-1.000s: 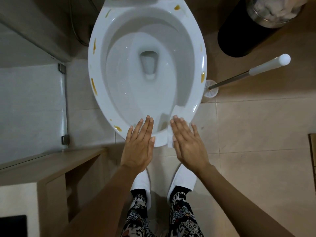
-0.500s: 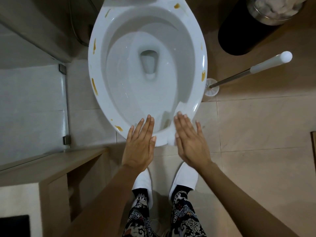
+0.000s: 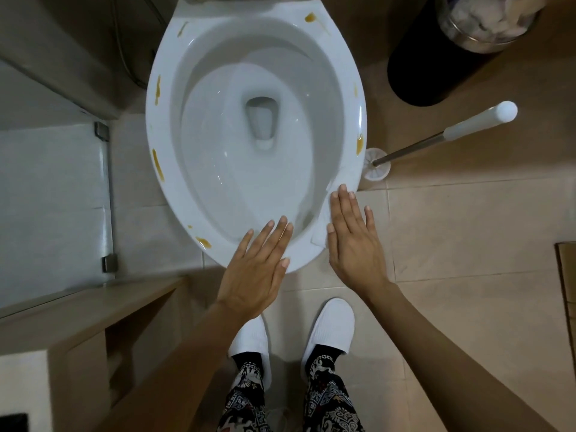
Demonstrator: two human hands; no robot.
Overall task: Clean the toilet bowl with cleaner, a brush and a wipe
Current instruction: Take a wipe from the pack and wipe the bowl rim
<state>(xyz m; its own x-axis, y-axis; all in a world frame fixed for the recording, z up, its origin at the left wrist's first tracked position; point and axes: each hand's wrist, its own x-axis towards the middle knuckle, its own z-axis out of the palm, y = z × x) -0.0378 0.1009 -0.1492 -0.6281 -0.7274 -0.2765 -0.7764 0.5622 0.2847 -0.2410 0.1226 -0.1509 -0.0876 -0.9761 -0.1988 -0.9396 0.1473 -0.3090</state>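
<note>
The left hand (image 3: 255, 269) is laid flat with straight fingers on the front rim of the toilet bowl (image 3: 162, 126). The right hand (image 3: 355, 244) is held flat on a white wipe (image 3: 321, 229) at the front right rim. Yellow stains (image 3: 157, 165) are seen on the rim. A brush (image 3: 445, 135) is stood on the floor by the bowl's right side, near a black bin (image 3: 414, 67).

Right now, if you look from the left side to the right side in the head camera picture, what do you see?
Glass panel → toilet bowl → toilet brush → black bin at the far right.
</note>
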